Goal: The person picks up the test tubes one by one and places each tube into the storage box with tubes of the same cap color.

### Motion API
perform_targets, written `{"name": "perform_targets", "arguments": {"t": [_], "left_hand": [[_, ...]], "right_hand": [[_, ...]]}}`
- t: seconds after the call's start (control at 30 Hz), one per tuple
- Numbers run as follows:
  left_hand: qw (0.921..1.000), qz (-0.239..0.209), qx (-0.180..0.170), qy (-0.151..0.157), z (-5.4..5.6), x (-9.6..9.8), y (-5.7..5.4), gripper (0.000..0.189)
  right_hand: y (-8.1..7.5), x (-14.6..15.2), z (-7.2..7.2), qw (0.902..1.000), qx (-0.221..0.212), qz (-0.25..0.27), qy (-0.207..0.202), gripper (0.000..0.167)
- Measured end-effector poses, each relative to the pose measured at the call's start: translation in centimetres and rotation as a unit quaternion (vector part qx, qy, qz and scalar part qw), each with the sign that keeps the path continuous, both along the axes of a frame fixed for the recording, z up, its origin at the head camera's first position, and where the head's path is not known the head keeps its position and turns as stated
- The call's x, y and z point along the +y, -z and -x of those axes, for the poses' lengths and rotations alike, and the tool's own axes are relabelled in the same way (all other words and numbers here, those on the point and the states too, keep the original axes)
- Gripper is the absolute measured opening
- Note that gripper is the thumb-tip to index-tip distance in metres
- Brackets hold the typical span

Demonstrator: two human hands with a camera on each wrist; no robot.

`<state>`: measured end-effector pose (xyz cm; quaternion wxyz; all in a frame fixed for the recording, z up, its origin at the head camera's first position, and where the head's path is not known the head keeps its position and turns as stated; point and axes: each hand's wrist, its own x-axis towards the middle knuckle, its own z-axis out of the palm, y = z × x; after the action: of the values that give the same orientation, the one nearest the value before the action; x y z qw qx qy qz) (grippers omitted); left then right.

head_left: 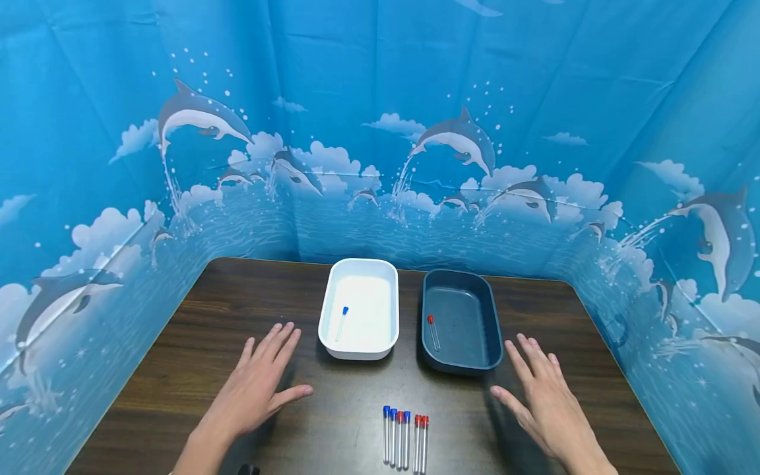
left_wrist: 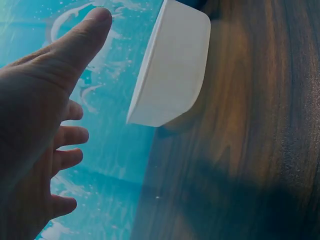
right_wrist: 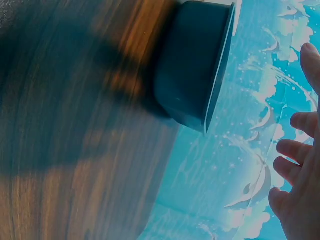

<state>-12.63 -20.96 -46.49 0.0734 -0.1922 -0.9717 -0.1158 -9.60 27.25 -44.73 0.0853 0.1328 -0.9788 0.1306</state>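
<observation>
My left hand, fingers spread and holding nothing, hovers left of the white tray. On the other side my right hand is likewise spread and bare, near the right front corner of the dark blue tray. Inside the white tray lies a blue-capped tube; the dark tray holds a red-capped tube. Between the hands, toward the front, several capped clear tubes lie side by side, some with blue caps and some with red. Both wrist views show the outer walls of the trays beyond the thumbs.
The dark wood table carries everything. A blue curtain printed with dolphins surrounds its back and sides, close behind the trays. A small black object shows at the front edge of the head view, by the left forearm.
</observation>
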Motion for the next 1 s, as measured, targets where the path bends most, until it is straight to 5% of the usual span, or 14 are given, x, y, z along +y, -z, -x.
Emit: {"name": "perform_targets", "arguments": {"t": [0.63,1.0], "left_hand": [[0.9901,-0.129,-0.055,-0.001,5.7,0.9,3.8,0.087],[0.9859,-0.144,-0.084,-0.015,7.2,1.5,5.0,0.087]], "right_hand": [[1.0,-2.1,-0.6,0.9993,-0.023,0.023,-0.021,0.082],[2.0,-5.2,-1.6,0.9948,-0.040,0.067,-0.065,0.071]]}}
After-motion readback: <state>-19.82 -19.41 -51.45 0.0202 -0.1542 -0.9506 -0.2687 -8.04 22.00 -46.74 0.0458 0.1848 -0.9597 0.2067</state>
